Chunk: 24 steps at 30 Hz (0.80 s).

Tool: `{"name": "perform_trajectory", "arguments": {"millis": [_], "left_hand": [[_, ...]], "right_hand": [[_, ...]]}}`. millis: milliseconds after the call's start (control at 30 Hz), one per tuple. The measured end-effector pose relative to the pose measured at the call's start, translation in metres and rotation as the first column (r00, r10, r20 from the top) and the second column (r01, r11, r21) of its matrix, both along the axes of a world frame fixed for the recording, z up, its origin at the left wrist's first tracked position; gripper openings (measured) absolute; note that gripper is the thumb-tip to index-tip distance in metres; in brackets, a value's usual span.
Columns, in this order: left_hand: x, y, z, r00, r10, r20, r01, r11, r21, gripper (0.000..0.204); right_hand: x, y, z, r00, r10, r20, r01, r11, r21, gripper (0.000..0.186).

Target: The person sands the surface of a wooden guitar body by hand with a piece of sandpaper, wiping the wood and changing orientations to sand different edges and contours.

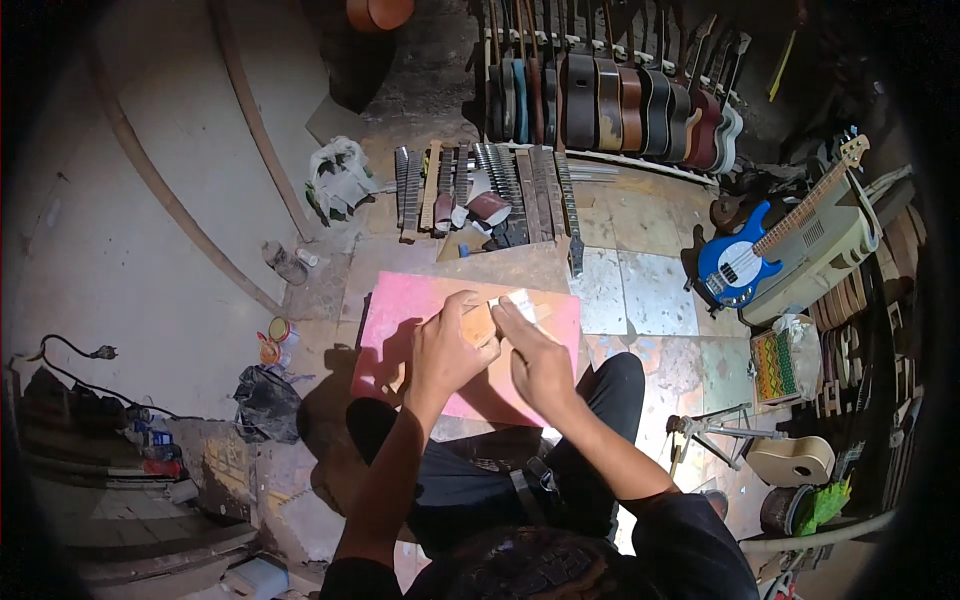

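Note:
Over a pink board in front of me, my two hands work close together. My left hand is wrapped round a small tan wooden block, thumb on its near side. In my right hand is a folded white piece, like paper or sandpaper, pinched at the block's right side. Whether it touches the block is hidden by my fingers. A pale strip shows just beyond my right fingers on the board.
Guitar necks lie in a row beyond the board. Behind them stands a rack of guitar bodies. A blue bass guitar leans at the right, near a small pale guitar. A black plastic bag and tins sit at the left.

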State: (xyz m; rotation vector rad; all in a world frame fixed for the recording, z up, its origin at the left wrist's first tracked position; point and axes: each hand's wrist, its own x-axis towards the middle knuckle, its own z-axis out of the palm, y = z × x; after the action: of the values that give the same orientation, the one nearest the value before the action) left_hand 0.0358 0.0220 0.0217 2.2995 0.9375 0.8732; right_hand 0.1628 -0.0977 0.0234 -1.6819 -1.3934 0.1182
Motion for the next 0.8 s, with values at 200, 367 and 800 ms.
{"name": "perform_trajectory", "arguments": {"millis": [200, 367, 800], "left_hand": [[0.004, -0.01, 0.0, 1.0, 0.022, -0.02, -0.022, 1.0, 0.007, 0.068], [0.005, -0.014, 0.009, 0.999, 0.021, -0.03, -0.019, 0.999, 0.047, 0.06], [0.006, -0.022, 0.007, 0.999, 0.0, 0.044, -0.004, 0.996, 0.086, 0.053]], "right_hand": [[0.011, 0.0, -0.003, 0.983, -0.05, -0.179, 0.04, 0.997, -0.061, 0.057], [0.033, 0.007, -0.022, 0.964, -0.131, -0.233, 0.117, 0.99, -0.072, 0.053], [0.035, -0.012, -0.039, 0.844, -0.116, -0.523, 0.043, 0.988, -0.15, 0.059]]}}
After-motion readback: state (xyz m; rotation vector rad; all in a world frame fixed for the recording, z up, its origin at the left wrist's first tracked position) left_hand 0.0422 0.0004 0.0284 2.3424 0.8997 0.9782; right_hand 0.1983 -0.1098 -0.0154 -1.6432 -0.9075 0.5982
